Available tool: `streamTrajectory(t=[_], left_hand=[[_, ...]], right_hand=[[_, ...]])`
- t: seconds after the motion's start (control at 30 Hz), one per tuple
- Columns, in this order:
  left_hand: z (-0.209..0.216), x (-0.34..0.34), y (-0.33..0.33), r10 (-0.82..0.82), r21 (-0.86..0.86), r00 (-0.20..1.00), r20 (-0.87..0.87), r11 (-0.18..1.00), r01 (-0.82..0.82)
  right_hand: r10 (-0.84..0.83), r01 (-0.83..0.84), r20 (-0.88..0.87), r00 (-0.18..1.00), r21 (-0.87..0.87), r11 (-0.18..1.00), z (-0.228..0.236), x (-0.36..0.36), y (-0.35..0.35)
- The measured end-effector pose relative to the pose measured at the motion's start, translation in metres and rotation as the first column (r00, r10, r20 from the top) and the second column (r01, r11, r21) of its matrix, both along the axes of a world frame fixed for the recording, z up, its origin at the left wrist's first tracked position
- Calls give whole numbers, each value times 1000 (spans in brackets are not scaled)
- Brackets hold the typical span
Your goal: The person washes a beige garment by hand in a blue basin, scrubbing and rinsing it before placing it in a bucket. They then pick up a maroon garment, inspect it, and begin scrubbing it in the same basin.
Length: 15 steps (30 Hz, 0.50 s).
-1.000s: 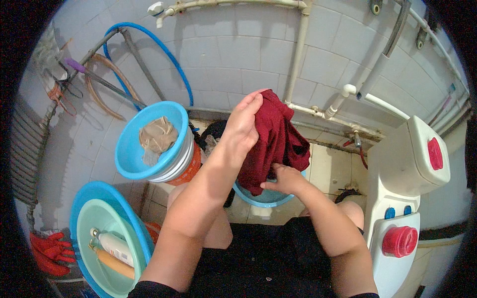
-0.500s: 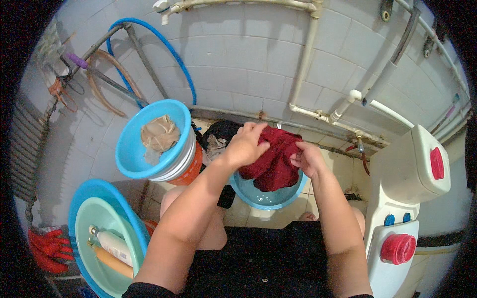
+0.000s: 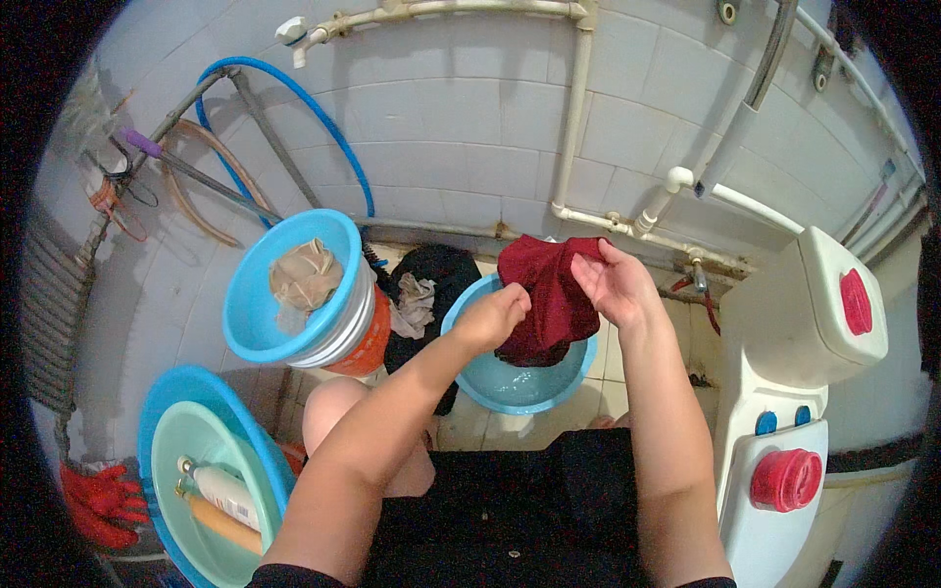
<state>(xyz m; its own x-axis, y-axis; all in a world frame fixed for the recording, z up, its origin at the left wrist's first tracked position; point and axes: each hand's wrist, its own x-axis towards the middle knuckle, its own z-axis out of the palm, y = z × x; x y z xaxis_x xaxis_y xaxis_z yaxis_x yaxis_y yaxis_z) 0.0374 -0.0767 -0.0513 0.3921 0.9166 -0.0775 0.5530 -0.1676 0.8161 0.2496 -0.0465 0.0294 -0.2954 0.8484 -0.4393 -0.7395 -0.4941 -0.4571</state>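
Left hand (image 3: 498,316) pinches maroon cloth (image 3: 545,299) at left; right hand (image 3: 623,286), fingers extended, touches right side, can't tell if pinching. Cloth's over blue basin (image 3: 520,390), toward far edge.

Nothing can be read clearly, the print (image 3: 241,511) on the white bottle (image 3: 217,484) being too small

Crumpled maroon cloth (image 3: 549,304) over round light-blue plastic basin (image 3: 520,392) | round white-and-orange plastic bucket (image 3: 365,338) left of basin | box-tanked white ceramic toilet (image 3: 774,328) right of basin
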Motion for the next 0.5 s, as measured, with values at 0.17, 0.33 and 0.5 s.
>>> streamTrajectory(t=[0.17, 0.33, 0.5], left_hand=[[-20, 15, -32, 22, 297, 977, -212, 954, 43], [-26, 9, -5, 145, 245, 988, -45, 961, -130], [21, 5, 15, 298, -144, 803, 516, 954, -262]], right_hand=[[66, -66, -14, 998, 43, 997, 12, -1, -8], [13, -5, -118, 993, 66, 998, 12, 22, -1], [-186, 168, 62, 981, 223, 960, 10, 41, 5]])
